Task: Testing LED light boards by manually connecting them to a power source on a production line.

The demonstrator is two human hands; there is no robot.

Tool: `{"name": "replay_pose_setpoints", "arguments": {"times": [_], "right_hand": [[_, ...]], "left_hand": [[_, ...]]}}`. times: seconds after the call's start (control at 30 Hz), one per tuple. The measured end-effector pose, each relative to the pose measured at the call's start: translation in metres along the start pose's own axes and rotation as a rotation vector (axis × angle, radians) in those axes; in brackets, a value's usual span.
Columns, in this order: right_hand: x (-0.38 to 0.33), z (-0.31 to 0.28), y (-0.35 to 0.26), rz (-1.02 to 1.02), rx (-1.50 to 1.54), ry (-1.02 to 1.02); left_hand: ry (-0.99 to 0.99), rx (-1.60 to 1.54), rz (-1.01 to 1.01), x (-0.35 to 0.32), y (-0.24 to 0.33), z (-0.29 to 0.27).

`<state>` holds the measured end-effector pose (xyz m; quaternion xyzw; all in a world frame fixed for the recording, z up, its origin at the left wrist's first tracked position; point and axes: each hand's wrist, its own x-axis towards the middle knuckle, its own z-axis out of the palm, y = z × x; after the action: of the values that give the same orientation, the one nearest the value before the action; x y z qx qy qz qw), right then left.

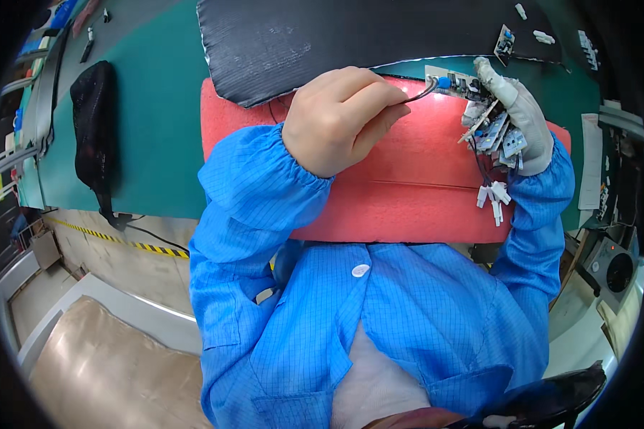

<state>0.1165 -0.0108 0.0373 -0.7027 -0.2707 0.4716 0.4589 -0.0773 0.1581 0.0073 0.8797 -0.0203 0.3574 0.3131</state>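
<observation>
My left hand (342, 118), bare, pinches dark wires (423, 94) that lead to a small circuit board (456, 83) with a blue round component. That board's right end sits at the fingertips of my gloved right hand (526, 125). The same hand clasps a bunch of several more small circuit boards (504, 139) against its palm. From the bunch dark wires hang down to white plug connectors (495, 197) over the red foam pad (401, 207). Both hands are above this pad. The far ends of the wires in my left hand are hidden.
A black sheet (322, 43) lies beyond the pad on the green table mat (150, 129). A loose circuit board (504, 46) and white connectors (544, 37) rest at the far right. A black pouch-like item (93, 129) with a cord lies on the left.
</observation>
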Motion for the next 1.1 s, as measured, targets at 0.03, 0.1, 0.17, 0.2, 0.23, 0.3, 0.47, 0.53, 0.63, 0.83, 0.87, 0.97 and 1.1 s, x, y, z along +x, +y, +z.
{"name": "replay_pose_setpoints", "arguments": {"times": [0.03, 0.1, 0.17, 0.2, 0.23, 0.3, 0.47, 0.53, 0.63, 0.83, 0.87, 0.97, 1.1], "right_hand": [[-0.002, 0.008, -0.003, 0.004, 0.031, 0.094], [-0.004, 0.010, -0.006, 0.008, 0.066, 0.188], [-0.003, 0.005, -0.009, 0.133, 0.190, 0.054], [-0.003, 0.004, -0.006, 0.132, 0.192, 0.057], [-0.002, 0.004, -0.001, 0.034, 0.115, 0.086], [0.000, 0.002, 0.002, -0.066, 0.043, 0.119], [-0.004, 0.007, 0.000, -0.143, 0.129, 0.116], [-0.003, 0.005, -0.001, -0.088, 0.191, 0.131], [-0.001, 0.002, 0.004, -0.044, 0.155, 0.056], [-0.005, 0.006, 0.009, -0.238, 0.380, -0.101], [0.004, 0.003, 0.015, -0.245, 0.431, -0.146], [-0.002, 0.008, 0.004, -0.111, 0.691, -0.140], [0.000, 0.012, 0.002, -0.212, 0.836, -0.207]], "left_hand": [[-0.002, 0.000, -0.001, -0.001, 0.000, 0.001], [-0.002, -0.014, -0.009, -0.001, -0.001, 0.001], [-0.005, -0.015, -0.009, -0.001, 0.000, 0.001], [-0.006, -0.014, -0.012, 0.000, 0.001, 0.000], [-0.010, -0.014, -0.010, 0.000, 0.001, 0.000], [0.011, -0.033, -0.005, 0.000, 0.000, 0.001], [0.048, 0.022, 0.005, 0.004, 0.003, -0.002], [0.040, 0.032, 0.004, 0.003, 0.005, -0.002], [0.027, 0.023, -0.035, 0.001, 0.007, 0.001], [0.053, -0.499, -0.429, 0.021, 0.009, -0.013], [0.003, -0.553, -0.513, 0.028, 0.008, -0.025], [0.154, -0.474, -0.556, 0.038, -0.026, -0.042], [0.819, -0.572, -0.453, 0.034, -0.047, -0.032]]}}
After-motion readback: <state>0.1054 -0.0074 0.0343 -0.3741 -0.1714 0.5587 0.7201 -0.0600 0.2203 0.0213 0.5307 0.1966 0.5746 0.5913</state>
